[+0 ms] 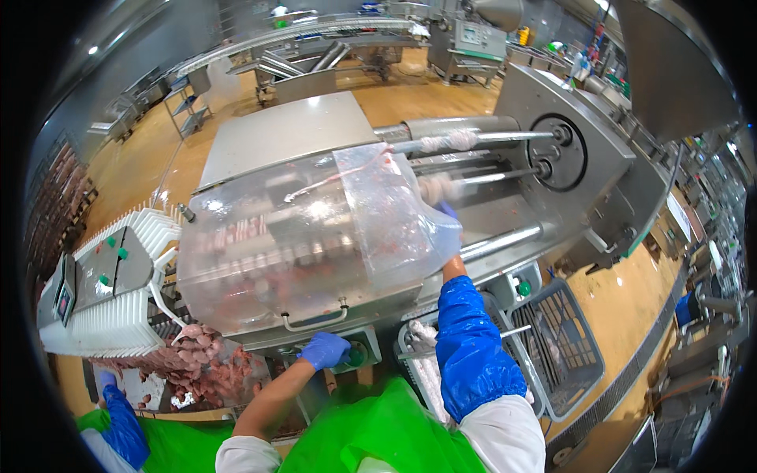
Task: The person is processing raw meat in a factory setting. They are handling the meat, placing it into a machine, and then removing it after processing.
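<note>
My left hand [325,351], in a blue-violet glove, lies against a steel control box with a green button [357,355] below the machine's front edge. Its fingers look stretched toward the button, and it holds nothing I can see. With the blue sleeve over its forearm, my right hand [449,227] reaches under the hanging clear plastic flap [382,213]. It is close to a gathered pale casing [438,189] on a metal stuffing tube [501,177]. The flap and blur hide its fingers. A second tube above carries another gathered casing [451,141].
A clear cover [260,252] with a handle [315,317] encloses blurred reddish links. Left, a white-pronged conveyor [102,323] stands by a pile of sausages [209,359]; another person's gloved hand [109,380] is there. A grey crate [560,347] and casing-filled bin [426,359] flank my right arm.
</note>
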`<state>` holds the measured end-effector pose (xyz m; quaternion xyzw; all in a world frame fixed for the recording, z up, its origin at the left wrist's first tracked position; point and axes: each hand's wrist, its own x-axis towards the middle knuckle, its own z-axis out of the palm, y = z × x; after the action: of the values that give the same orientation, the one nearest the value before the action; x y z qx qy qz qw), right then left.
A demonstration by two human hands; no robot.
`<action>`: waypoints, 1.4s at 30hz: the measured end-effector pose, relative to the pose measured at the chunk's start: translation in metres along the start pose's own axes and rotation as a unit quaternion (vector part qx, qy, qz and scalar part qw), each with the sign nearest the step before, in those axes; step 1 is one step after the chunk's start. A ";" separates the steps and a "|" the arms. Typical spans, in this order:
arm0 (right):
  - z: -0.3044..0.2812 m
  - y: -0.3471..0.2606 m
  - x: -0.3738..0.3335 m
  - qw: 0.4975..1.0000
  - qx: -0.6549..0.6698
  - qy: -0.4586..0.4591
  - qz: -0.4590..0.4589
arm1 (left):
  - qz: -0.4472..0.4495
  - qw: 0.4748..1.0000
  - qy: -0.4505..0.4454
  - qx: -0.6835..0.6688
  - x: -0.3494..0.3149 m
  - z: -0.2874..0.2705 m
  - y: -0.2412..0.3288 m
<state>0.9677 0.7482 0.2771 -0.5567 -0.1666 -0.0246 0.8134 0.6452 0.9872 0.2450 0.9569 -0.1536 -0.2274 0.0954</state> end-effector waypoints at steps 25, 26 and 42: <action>0.091 -0.033 -0.044 0.815 -0.516 -0.171 -0.200 | 0.055 0.993 0.103 0.023 0.025 0.034 0.011; 0.110 -0.031 -0.050 0.806 -0.520 -0.201 -0.200 | 0.048 0.993 0.108 0.019 0.018 0.037 0.012; 0.126 -0.029 -0.072 0.756 -0.588 -0.228 -0.177 | 0.052 0.992 0.107 0.035 0.026 0.045 -0.010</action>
<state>0.8621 0.8412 0.3227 -0.8749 -0.3959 -0.1337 0.2450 0.6486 0.9824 0.1926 0.9691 -0.2004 -0.1124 0.0893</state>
